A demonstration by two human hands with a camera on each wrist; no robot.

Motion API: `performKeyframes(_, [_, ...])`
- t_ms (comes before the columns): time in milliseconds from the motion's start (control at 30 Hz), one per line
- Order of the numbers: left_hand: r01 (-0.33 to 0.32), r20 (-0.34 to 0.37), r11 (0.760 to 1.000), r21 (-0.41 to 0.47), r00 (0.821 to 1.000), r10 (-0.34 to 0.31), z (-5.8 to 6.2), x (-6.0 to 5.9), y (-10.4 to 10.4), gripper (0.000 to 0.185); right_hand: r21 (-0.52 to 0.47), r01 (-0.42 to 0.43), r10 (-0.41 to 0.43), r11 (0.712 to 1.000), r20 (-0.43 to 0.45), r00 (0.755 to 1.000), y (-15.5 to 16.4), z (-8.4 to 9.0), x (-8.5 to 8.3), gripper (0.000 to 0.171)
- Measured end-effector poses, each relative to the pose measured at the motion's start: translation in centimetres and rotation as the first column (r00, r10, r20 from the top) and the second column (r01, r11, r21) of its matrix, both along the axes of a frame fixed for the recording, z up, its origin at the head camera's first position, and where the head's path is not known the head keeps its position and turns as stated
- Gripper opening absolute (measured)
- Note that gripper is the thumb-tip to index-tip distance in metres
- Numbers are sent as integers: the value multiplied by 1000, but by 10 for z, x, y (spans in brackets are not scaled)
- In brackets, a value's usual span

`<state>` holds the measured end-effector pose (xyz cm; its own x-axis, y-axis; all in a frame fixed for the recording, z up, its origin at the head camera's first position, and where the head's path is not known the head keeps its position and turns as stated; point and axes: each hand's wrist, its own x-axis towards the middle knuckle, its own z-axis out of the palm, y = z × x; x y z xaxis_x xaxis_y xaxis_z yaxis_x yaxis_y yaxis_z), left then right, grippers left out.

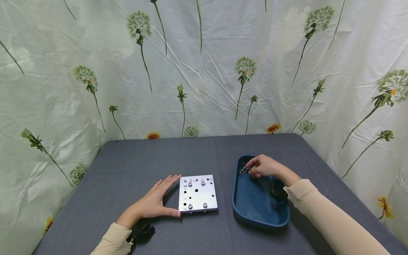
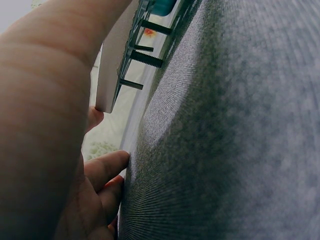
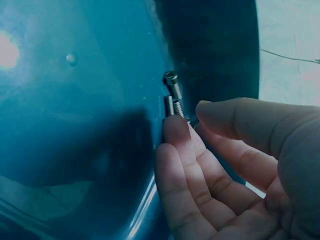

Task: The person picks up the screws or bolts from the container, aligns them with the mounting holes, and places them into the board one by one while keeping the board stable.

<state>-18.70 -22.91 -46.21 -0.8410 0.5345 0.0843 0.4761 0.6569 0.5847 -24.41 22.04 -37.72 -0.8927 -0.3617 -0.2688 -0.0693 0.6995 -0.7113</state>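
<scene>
- One plate (image 1: pixel 197 193), square and silver, lies near the tabletop's front edge, about midway along it; four bolts sit in its holes, two near the far edge and two near the front, with several holes bare.
- One blue tray (image 1: pixel 255 203) sits just right of the plate, apart from it, on the grey table (image 1: pixel 127 166).
- In the tray's far corner lies a small cluster of screws (image 1: pixel 243 170); the head view blurs them together, so no count from there.
- The left hand (image 1: pixel 156 202) lies flat, fingers straight, its thumb along the plate's front-left corner and its fingers beside the left edge.
- The right hand (image 1: pixel 264 166) reaches into the tray's far end, fingers curled over the screws.
- The right wrist view shows what the head view cannot: three screws (image 3: pixel 174 97) against the tray wall, fingertips (image 3: pixel 175 127) touching them, the thumb close by; a firm pinch cannot be told.
- The left wrist view alone shows the plate's (image 2: pixel 112 65) underside: four threaded ends poke down, holding it off the cloth.
</scene>
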Motion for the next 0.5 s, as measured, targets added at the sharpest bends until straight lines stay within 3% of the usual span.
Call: performKeyframes(500, [3,2,1000,9,1000,-3,1,0,0,126,74,45,-44,996,-23,999,-1,-7,1,33])
